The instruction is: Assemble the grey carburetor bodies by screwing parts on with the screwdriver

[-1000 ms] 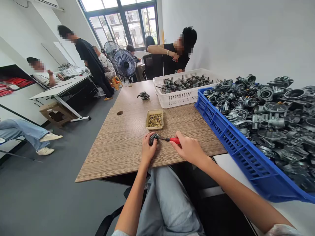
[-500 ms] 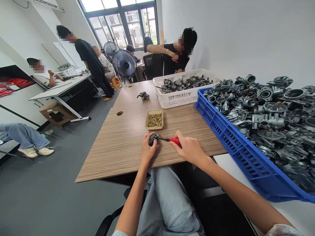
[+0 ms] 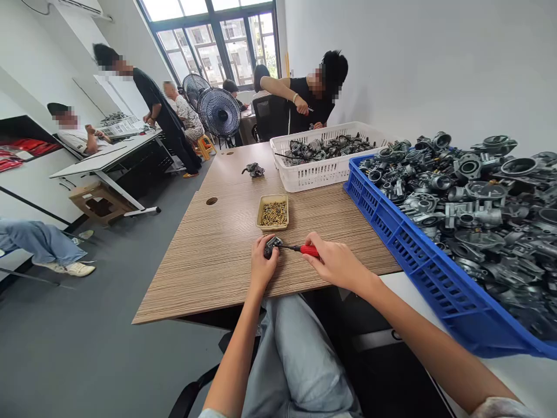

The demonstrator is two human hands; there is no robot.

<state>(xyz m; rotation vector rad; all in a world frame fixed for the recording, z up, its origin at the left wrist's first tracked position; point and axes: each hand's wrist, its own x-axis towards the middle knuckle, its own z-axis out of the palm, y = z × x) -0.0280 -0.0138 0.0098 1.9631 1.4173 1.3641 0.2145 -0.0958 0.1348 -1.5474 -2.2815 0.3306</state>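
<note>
Near the front of the wood-grain table, my left hand is closed around a small dark metal carburetor. My right hand grips the red handle of a screwdriver, whose shaft points left and meets the carburetor's right side. The exact spot where the tip touches is too small to make out. Just beyond my hands stands a small cream tray of brass-coloured pieces. Another carburetor lies farther back on the table.
At the right, a blue crate is heaped with metal carburetors. Behind it a white basket holds more. A co-worker sits across the table. A standing fan and other people are at the back left.
My hands, the carburetor and the screwdriver have hardly moved. The co-worker across the table has shifted a hand slightly. The standing person at the back left has leaned left.
</note>
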